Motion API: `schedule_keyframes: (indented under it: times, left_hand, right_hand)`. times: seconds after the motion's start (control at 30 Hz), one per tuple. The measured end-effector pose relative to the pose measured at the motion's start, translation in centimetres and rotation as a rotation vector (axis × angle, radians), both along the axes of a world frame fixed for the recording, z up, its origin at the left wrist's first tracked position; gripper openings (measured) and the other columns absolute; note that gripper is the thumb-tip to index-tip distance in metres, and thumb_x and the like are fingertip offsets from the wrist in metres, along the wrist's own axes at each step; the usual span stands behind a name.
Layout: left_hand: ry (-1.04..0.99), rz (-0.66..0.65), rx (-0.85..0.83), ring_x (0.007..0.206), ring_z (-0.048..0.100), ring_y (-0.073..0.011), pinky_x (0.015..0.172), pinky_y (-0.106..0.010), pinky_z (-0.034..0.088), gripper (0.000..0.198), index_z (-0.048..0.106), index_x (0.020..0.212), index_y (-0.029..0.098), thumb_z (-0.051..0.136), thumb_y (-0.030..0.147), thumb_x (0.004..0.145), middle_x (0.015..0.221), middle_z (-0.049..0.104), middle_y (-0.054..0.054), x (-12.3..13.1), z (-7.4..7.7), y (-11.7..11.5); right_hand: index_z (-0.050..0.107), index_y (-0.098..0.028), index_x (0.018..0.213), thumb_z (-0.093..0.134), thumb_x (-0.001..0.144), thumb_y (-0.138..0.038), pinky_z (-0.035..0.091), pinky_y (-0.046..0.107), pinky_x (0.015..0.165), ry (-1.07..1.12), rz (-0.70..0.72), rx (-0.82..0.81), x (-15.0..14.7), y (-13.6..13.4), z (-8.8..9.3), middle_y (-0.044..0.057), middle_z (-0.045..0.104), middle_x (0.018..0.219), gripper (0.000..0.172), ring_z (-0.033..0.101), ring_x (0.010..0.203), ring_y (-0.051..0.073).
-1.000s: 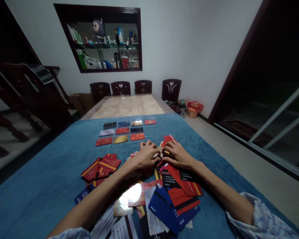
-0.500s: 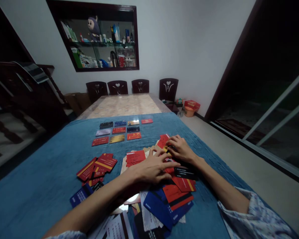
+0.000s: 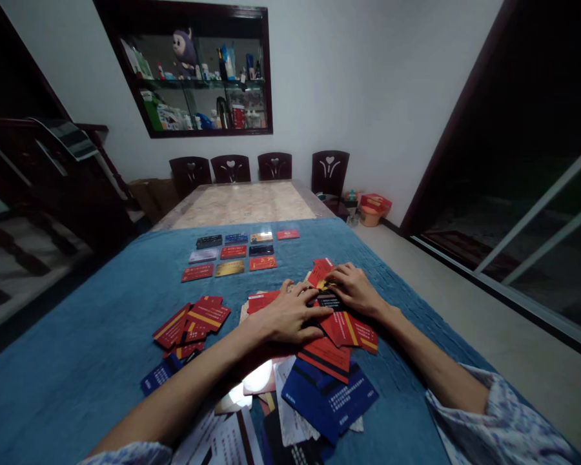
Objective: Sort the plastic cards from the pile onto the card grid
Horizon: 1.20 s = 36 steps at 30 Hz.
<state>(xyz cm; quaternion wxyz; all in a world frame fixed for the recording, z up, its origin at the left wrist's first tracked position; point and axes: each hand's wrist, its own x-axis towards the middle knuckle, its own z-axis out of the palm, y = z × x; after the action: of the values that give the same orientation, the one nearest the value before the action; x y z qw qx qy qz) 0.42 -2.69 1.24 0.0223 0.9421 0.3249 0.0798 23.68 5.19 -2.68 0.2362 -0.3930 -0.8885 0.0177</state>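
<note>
My left hand [image 3: 290, 316] lies palm down on a heap of bank cards, its fingers spread over red cards [image 3: 324, 358]. Close by, my right hand [image 3: 356, 289] rests at the heap's right side with bent fingers touching the cards. Under and between the fingertips are a black card with white print [image 3: 328, 301] and a yellow card [image 3: 321, 284]. A red card [image 3: 322, 265] sticks out beyond the right fingers. Nearer to me lie blue cards [image 3: 314, 394] and white cards [image 3: 235, 442]. My left palm hides part of the heap.
Several cards lie face up in rows, a gold card [image 3: 230, 268] among them, on the blue cloth [image 3: 101, 310]. A loose group of dark red cards [image 3: 208, 314] sits left of the heap, with a blue card [image 3: 161, 374] beside it. Chairs [image 3: 330, 173] stand past the table's far end.
The black card has shifted up and left, toward my fingertips. Red cards beneath my hands have slid about. My left hand has moved slightly left; my right hand has hardly moved.
</note>
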Motion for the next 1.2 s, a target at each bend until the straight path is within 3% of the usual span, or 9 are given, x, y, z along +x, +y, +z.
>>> schedule_keyframes:
  times: [0.3, 0.5, 0.67, 0.9, 1.2]
  left_hand:
    - [0.061, 0.176, -0.075, 0.120, 0.049, -0.0293, 0.103, -0.053, 0.029, 0.042, 0.060, 0.130, 0.033, 0.055, 0.028, 0.089, 0.132, 0.058, -0.009, -2.0, 1.1, 1.6]
    - [0.009, 0.216, -0.088, 0.117, 0.052, -0.0274, 0.102, -0.050, 0.033, 0.032, 0.068, 0.117, 0.029, 0.054, 0.027, 0.089, 0.126, 0.063, -0.007, -3.0, 1.5, 2.3]
    - [-0.085, 0.258, -0.046, 0.125, 0.048, -0.0276, 0.103, -0.049, 0.034, 0.035, 0.063, 0.124, 0.024, 0.055, 0.029, 0.090, 0.134, 0.059, -0.009, -2.9, 0.9, 2.8]
    - [-0.075, 0.254, -0.084, 0.133, 0.038, -0.0327, 0.107, -0.055, 0.029, 0.035, 0.062, 0.125, 0.025, 0.058, 0.031, 0.091, 0.132, 0.061, -0.008, -2.9, -0.3, 3.1]
    - [-0.114, 0.253, -0.055, 0.121, 0.047, -0.0289, 0.103, -0.050, 0.035, 0.028, 0.067, 0.117, 0.023, 0.057, 0.033, 0.092, 0.117, 0.067, -0.008, -3.2, -0.7, 3.5]
  right_hand:
    - [0.067, -0.021, 0.103, 0.047, 0.097, -0.030, 0.042, 0.038, 0.084, 0.014, 0.050, -0.036, -0.2, 0.1, -0.3, 0.009, 0.065, 0.105, 0.023, 0.053, 0.095, 0.022]
    - [0.068, -0.021, 0.108, 0.058, 0.092, -0.039, 0.042, 0.042, 0.088, 0.011, 0.124, -0.030, -0.3, -0.6, 0.3, 0.011, 0.064, 0.112, 0.026, 0.051, 0.105, 0.025]
    - [0.067, -0.022, 0.117, 0.059, 0.092, -0.038, 0.041, 0.045, 0.091, 0.008, 0.146, -0.031, -0.4, -0.7, 0.2, 0.011, 0.063, 0.123, 0.031, 0.048, 0.112, 0.027]
    - [0.067, -0.023, 0.119, 0.054, 0.096, -0.039, 0.044, 0.045, 0.090, 0.032, 0.162, 0.014, -0.6, 0.2, -1.0, 0.010, 0.067, 0.120, 0.031, 0.051, 0.108, 0.027]
    - [0.065, -0.025, 0.122, 0.051, 0.098, -0.040, 0.045, 0.044, 0.087, 0.031, 0.169, 0.086, -1.3, 0.0, -1.3, 0.010, 0.067, 0.119, 0.032, 0.051, 0.106, 0.026]
